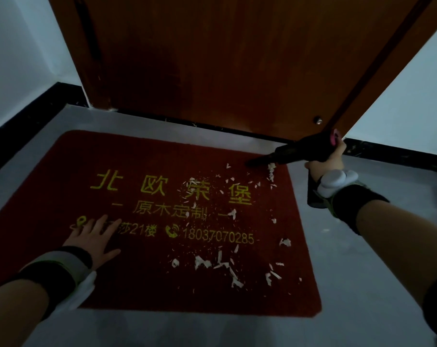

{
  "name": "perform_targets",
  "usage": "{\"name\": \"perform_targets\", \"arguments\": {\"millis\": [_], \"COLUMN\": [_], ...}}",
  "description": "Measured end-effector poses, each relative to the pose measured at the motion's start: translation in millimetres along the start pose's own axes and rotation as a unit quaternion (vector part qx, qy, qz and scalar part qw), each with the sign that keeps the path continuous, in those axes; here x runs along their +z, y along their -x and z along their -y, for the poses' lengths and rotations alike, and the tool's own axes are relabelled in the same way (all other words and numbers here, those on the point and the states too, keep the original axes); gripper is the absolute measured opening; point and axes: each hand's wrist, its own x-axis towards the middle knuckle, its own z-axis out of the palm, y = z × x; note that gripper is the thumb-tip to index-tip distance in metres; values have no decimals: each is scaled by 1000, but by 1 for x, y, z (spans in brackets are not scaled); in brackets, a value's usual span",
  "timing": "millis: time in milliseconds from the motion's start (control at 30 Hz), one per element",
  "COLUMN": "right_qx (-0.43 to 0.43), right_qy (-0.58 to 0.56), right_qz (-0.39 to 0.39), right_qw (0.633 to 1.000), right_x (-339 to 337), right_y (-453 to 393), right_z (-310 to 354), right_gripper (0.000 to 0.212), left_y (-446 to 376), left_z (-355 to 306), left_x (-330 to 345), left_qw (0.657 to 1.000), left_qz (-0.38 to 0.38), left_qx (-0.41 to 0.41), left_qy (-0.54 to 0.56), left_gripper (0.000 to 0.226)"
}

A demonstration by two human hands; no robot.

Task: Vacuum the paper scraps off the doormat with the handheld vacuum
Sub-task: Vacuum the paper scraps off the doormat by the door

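Doormat (62, 186): red, yellow lettering, flat on the grey floor (362, 309) before a wooden door (225, 58).
Paper scraps (212, 262): white, strewn over the mat's right half, from the far right corner to the near edge.
Handheld vacuum (295, 151): dark body, nozzle tip at the mat's far right corner, just beside a scrap cluster.
Right hand (330, 156): fingers curled round the vacuum handle.
Left hand (94, 237): flat, fingers spread, pressing the mat's left half; holds nothing.
Risk: long strips may jam the narrow nozzle; suction may lift the pile or mat edge if the left hand eases; fine flecks may stay embedded.
Obscured: dim light; the nozzle mouth probably touches the mat, contact unclear. Vacuum switch unseen.
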Motion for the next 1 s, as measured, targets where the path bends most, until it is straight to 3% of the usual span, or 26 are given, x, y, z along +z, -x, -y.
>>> {"name": "perform_targets", "arguments": {"millis": [200, 333, 500, 633, 1000], "right_qx": [-6, -21, -53, -38, -39], "right_qy": [-6, -29, -34, -43, 80], "right_qz": [43, 79, 133, 148, 69], "right_qw": [999, 996, 989, 987, 994], "right_x": [1, 14, 28, 45, 92], "right_y": [2, 17, 25, 33, 41], "right_z": [5, 10, 16, 28, 70], "right_gripper": [84, 74, 86, 81, 87], "left_y": [2, 4, 5, 6, 12], "left_z": [6, 7, 7, 7, 15], "left_x": [3, 2, 2, 0, 8], "left_qw": [1000, 1000, 1000, 1000, 999], "left_qz": [16, 20, 20, 27, 40], "left_qx": [7, 7, 8, 13, 28], "left_qy": [-5, -8, -2, -3, 17], "left_gripper": [79, 79, 79, 79, 77]}}
